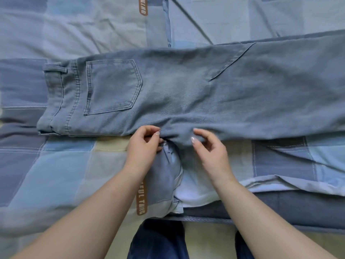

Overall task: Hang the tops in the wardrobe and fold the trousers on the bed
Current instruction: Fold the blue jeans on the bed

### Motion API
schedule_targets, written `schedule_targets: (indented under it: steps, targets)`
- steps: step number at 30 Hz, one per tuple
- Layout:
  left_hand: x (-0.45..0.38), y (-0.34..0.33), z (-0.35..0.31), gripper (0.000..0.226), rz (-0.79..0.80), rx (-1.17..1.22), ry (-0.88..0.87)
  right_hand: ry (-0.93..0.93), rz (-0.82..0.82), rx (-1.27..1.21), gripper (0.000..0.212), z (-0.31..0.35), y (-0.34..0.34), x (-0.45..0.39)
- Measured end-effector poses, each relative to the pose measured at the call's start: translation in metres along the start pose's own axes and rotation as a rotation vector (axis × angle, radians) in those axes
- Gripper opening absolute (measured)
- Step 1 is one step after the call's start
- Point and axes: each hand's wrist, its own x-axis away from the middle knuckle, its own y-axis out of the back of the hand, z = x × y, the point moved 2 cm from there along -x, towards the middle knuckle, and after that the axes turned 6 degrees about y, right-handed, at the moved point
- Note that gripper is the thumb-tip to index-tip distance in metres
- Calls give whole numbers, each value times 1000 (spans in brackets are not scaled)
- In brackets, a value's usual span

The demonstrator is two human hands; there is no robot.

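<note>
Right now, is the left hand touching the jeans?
Touching. The head view shows the left hand pinching the near edge of the jeans at the crotch, fingertips curled into the denim.

"EUL THING" on duvet label (pixel 142 199)

The trousers (pixel 186 86) are light blue denim, washed paler across the seat, with darker blue stitching round the back pocket (pixel 113 87) and the waistband (pixel 54 98). The bed cover (pixel 56 165) is a patchwork of squares in pale blue, mid blue, slate blue and a pale yellow-green, with thin white lines between them. It bears brown label strips (pixel 141 198) with pale lettering. The person's own trousers (pixel 158 240) are dark navy.
</note>
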Motion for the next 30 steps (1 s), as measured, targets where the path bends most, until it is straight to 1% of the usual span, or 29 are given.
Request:
schedule_targets:
  steps: [1,2,4,5,6,8,10,12,13,14,15,17,18,19,20,22,23,26,30]
  targets:
    - [1,0,-1,21,-18,-15,-24,98,-65,65,22,11,-4,-6]
    - [1,4,-2,21,-50,-80,-94,178,-123,96,23,22,-9,-11]
    - [3,8,-7,23,-103,-333,-297,314,-194,125,21,36,-10,-18]
    - [2,10,-10,26,-125,-458,-385,347,-203,117,20,39,-11,-20]
    - [0,13,-13,25,-137,-538,-432,344,-190,84,20,40,-12,-22]
    - [-7,17,-21,13,-146,-601,-439,259,-90,47,28,34,-18,-20]
    - [-14,19,-27,7,-127,-640,-438,141,100,156,36,20,-28,-14]
    - [-16,18,-29,5,-75,-664,-474,83,272,287,39,6,-38,-8]
    - [-15,18,-28,5,-52,-660,-489,86,292,335,44,3,-41,-7]
    - [-14,19,-27,5,-38,-651,-498,103,255,349,45,4,-43,-8]
    - [-13,21,-24,6,-39,-634,-499,131,168,333,41,8,-44,-9]
    - [-13,28,-19,8,-96,-531,-456,225,-35,208,29,15,-45,-4]
    - [-13,33,-17,9,-133,-451,-409,243,-107,137,25,12,-44,4]
    - [-14,38,-15,11,-162,-377,-359,196,-157,85,24,6,-45,14]
    - [-15,43,-13,14,-179,-329,-313,101,-180,58,23,-2,-45,23]
    - [-14,52,-6,19,-180,-311,-217,-102,-178,69,19,-17,-42,38]
    - [-13,57,-2,20,-186,-300,-169,-150,-173,90,16,-21,-39,40]
    - [-16,73,8,16,-248,-158,-17,-153,-143,145,14,-18,-36,36]
    - [-25,88,21,9,-327,187,232,-138,-154,224,13,-8,-29,57]
